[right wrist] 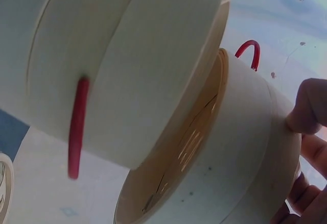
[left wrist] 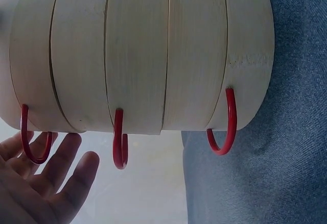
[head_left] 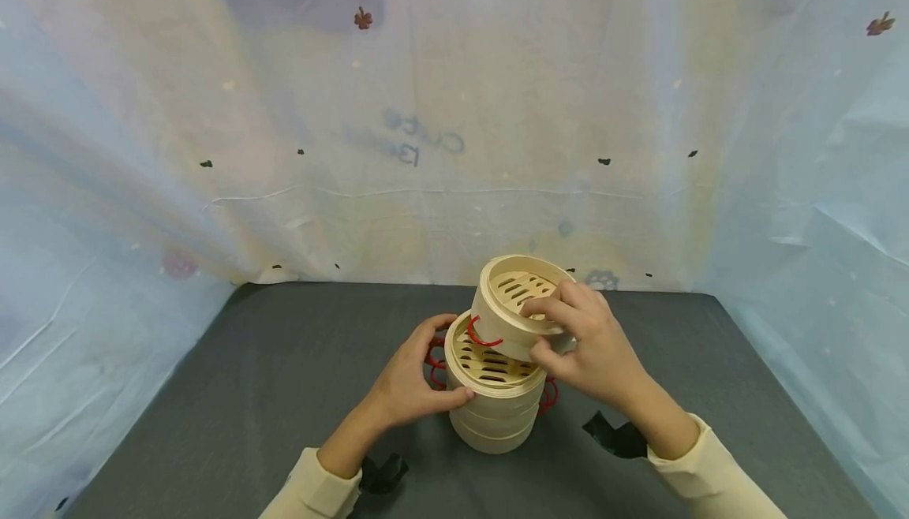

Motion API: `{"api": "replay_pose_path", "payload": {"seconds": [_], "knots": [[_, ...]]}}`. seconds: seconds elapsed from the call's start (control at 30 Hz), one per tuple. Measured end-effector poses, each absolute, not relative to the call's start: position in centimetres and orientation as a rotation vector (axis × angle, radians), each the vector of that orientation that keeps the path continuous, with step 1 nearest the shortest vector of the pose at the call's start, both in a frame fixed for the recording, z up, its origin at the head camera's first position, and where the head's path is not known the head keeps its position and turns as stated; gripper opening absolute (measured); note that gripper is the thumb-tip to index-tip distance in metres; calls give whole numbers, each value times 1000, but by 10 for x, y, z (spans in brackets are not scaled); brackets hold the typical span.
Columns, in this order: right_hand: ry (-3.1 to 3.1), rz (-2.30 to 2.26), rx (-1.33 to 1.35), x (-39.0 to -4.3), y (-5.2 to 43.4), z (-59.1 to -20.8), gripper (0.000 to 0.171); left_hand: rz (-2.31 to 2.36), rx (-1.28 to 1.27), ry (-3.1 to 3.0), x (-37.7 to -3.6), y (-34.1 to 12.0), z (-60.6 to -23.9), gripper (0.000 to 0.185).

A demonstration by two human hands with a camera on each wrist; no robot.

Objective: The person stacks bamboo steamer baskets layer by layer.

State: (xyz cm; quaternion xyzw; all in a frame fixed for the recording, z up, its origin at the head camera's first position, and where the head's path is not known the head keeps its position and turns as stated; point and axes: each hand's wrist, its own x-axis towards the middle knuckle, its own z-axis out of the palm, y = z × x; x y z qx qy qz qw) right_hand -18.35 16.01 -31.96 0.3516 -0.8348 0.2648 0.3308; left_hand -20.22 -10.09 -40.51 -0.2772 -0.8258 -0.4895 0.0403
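1. The right hand (head_left: 592, 349) pinches the tilted top basket (head_left: 513, 304), held just above the stack (head_left: 497, 401);
2. The left hand (head_left: 412, 381) cups the stack's rim on the desk (head_left: 248, 393), fingers curled round it.

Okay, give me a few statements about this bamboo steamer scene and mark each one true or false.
1. The right hand holds a steamer tier tilted above the stack. True.
2. The left hand rests flat on the table, away from the stack. False: it grips the stack's side.
3. The handles on the tiers are red. True.
4. The lifted tier's base is solid wood. False: it is slatted, with gaps.
5. The table surface is white. False: it is dark grey.
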Motion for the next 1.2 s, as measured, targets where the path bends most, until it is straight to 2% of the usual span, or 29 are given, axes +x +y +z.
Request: {"api": "replay_pose_path", "payload": {"seconds": [1.2], "knots": [[-2130, 616, 1057, -167, 141, -327, 34, -1490, -870, -2521, -202, -101, -409, 85]]}}
